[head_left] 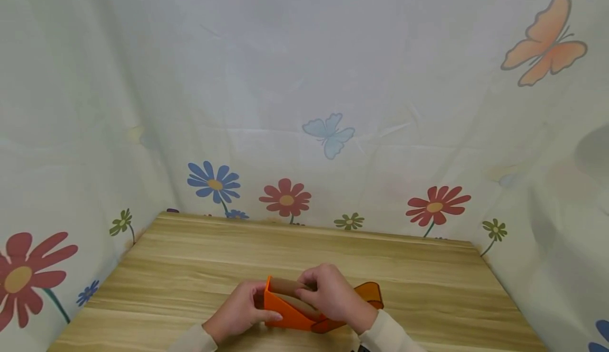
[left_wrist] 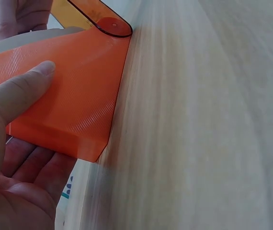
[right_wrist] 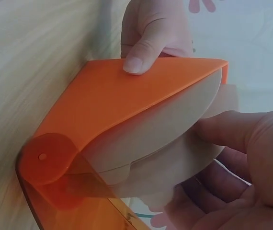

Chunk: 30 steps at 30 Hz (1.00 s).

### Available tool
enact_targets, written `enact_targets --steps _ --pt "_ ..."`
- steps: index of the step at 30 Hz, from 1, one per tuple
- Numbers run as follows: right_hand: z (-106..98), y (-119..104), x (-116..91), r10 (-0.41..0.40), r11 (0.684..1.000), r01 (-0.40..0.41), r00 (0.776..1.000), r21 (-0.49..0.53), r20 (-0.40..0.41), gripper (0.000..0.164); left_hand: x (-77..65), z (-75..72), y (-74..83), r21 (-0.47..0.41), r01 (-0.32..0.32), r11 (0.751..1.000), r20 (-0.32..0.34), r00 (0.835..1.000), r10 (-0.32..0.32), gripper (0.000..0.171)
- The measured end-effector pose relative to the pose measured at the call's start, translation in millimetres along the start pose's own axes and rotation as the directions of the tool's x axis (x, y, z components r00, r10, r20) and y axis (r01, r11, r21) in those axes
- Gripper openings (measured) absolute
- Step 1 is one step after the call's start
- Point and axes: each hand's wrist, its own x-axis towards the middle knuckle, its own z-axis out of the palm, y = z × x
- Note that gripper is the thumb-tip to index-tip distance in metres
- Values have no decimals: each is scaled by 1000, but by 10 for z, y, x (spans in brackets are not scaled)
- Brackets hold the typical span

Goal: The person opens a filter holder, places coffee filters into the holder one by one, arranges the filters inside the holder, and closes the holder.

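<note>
An orange case (head_left: 287, 315) with a slanted open top is tilted low over the wooden table. Its amber see-through lid (head_left: 371, 291) is swung back on a round hinge, toward the right. My left hand (head_left: 240, 309) grips the case's left end, thumb flat on the near side face and fingers round the end wall. Thin beige sheets with curved edges (right_wrist: 175, 115) stick up from the case's opening. With thumb and fingers, my right hand (head_left: 330, 296) pinches the beige sheets at their upper edge. Their lower parts are hidden inside the case.
The wood-grain table (head_left: 190, 246) reaches back to a pale curtain (head_left: 266, 77) printed with flowers and butterflies, which also hangs on both sides. Part of a small dark object (head_left: 363, 349) shows at the bottom edge, beside the right sleeve (head_left: 390, 336).
</note>
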Motion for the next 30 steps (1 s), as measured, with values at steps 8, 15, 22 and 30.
enact_targets --steps 8,15,22,30 --pt "-5 -12 -2 1 1000 -1 1000 -15 -6 13 -9 1 13 2 5 1000 -6 1000 -5 40" --pt "-19 -23 -2 14 1000 -14 1000 -8 3 12 -17 8 30 1 10 1000 -18 1000 -10 40" --pt "-78 -21 -4 -12 999 14 998 -30 65 11 -19 23 30 -6 9 1000 -20 1000 -10 41" --pt "-108 -50 -31 2 996 13 987 -92 160 21 -13 33 11 -1 3 1000 -22 1000 -3 38"
